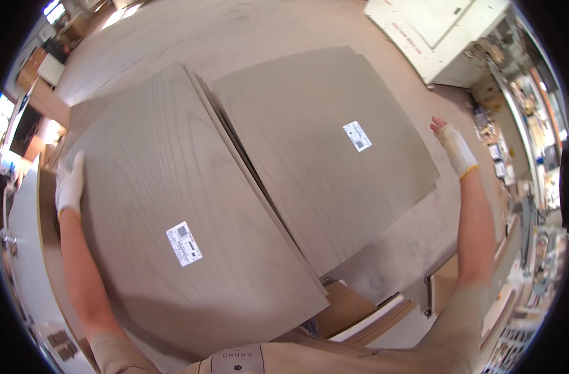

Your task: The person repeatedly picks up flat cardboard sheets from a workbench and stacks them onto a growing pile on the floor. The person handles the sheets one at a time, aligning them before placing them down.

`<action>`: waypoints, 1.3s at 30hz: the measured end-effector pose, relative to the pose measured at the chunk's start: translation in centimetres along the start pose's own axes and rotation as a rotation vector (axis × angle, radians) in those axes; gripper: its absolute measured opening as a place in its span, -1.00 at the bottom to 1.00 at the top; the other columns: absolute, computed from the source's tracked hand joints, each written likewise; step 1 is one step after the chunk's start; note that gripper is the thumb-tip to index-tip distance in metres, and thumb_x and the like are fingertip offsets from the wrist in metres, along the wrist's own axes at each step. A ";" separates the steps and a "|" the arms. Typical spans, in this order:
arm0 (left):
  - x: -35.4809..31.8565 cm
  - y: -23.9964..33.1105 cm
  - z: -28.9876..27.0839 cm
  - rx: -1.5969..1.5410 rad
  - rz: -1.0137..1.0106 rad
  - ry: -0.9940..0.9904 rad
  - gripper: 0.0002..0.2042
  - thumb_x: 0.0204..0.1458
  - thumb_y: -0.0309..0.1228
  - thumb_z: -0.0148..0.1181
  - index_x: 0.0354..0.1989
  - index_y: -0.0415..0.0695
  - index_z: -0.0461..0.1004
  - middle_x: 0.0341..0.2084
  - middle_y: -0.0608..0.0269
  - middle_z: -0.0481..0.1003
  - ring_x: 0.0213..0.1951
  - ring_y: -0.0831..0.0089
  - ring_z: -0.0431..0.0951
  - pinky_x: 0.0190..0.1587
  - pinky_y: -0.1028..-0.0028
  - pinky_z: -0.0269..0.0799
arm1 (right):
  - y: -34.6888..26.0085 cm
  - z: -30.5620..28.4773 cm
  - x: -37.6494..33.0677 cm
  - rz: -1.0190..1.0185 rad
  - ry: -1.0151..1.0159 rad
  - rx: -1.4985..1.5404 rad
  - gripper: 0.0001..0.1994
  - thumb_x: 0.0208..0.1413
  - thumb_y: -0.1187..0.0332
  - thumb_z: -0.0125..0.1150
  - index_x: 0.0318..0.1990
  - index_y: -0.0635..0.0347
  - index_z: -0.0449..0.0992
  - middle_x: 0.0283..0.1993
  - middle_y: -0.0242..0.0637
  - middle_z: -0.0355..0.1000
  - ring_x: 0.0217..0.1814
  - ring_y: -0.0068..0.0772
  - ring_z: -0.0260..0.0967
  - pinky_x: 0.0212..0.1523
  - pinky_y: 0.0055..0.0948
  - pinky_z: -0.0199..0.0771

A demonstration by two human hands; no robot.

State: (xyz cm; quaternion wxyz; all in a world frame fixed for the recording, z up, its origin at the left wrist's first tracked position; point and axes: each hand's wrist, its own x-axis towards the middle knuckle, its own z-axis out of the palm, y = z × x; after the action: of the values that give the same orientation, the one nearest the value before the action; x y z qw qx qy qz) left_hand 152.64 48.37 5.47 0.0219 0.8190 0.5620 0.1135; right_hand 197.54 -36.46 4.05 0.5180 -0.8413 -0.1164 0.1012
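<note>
Two stacks of grey-brown wood-grain panels lie side by side below me, split by a narrow dark gap. On the left stack, the top panel (172, 162) is longer and carries a white printed label (184, 243). The top panel of the right stack (297, 149) also bears a white label (357, 136). My left hand (71, 184), in a white glove, grips the left panel's outer edge, its thumb along the edge and its other fingers partly hidden. Out past the right stack, my right hand (454, 148) is raised with nothing in it, fingers stretched and fingertips bare.
A white cabinet-like machine (431, 34) stands at the far right. Shelving crowded with small items (534, 118) runs along the right side. Brown and white boards (365, 318) lean close to my body, and a pale upright board (29, 230) stands at the left.
</note>
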 end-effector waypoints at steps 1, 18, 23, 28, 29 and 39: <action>-0.9 -5.4 0.4 -0.660 -0.099 -0.209 -0.07 0.28 0.30 0.04 0.60 -0.21 0.12 0.56 0.07 0.20 0.57 0.15 0.16 0.57 0.28 0.03 | -0.2 0.6 3.2 0.163 -0.046 0.084 -0.29 0.51 -0.08 -0.06 0.51 0.37 0.26 0.49 -0.06 0.36 0.53 -0.14 0.29 0.56 -0.27 0.17; -6.6 -9.4 -0.5 -1.331 -0.412 -0.508 -0.45 0.41 0.00 0.16 0.34 -0.19 0.51 0.20 0.30 0.58 0.16 0.47 0.58 0.21 0.45 0.51 | -0.4 9.6 16.6 0.588 -0.488 0.823 -0.31 0.50 -0.14 -0.09 0.48 0.26 0.34 0.53 -0.11 0.29 0.55 -0.32 0.21 0.51 -0.42 0.15; -6.2 -8.5 0.0 -1.470 -0.324 -0.705 -0.46 0.41 -0.02 0.17 0.34 -0.21 0.50 0.19 0.28 0.59 0.15 0.45 0.59 0.20 0.43 0.51 | 0.5 11.4 17.1 0.455 -0.329 0.393 -0.28 0.44 -0.18 0.06 0.46 0.27 0.38 0.44 -0.14 0.39 0.41 -0.35 0.34 0.40 -0.36 0.34; -6.5 -4.7 0.8 -1.428 -0.410 -0.509 -0.46 0.42 -0.07 0.15 0.39 -0.23 0.46 0.27 0.26 0.55 0.24 0.41 0.53 0.32 0.38 0.43 | 1.5 9.4 16.1 0.300 -0.432 0.018 -0.14 0.39 -0.24 0.10 0.54 0.35 0.25 0.57 -0.06 0.26 0.59 -0.21 0.17 0.56 -0.31 0.09; -6.7 -3.5 0.8 -1.467 -0.349 -0.555 -0.45 0.42 -0.10 0.16 0.41 -0.25 0.44 0.32 0.24 0.51 0.30 0.38 0.49 0.39 0.35 0.37 | 1.6 8.6 16.2 0.317 -0.411 -0.103 -0.10 0.37 -0.26 0.11 0.55 0.38 0.21 0.60 -0.03 0.21 0.64 -0.19 0.11 0.59 -0.30 0.02; -13.3 -0.9 -7.7 -0.728 -0.089 -0.484 -0.13 0.30 0.38 -0.16 0.44 -0.17 0.41 0.45 -0.10 0.36 0.49 0.02 0.31 0.49 0.19 0.16 | -6.5 6.7 20.4 -0.574 -0.195 -0.603 -0.38 0.35 0.07 0.09 0.44 0.28 0.35 0.47 0.15 0.32 0.54 0.17 0.19 0.57 -0.14 0.10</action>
State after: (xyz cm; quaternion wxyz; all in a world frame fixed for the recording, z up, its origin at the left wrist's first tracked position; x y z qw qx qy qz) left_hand 145.66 35.69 10.64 0.4450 0.7360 0.4986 0.1080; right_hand 214.45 -21.80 5.87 0.2424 -0.8751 -0.4188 -0.0064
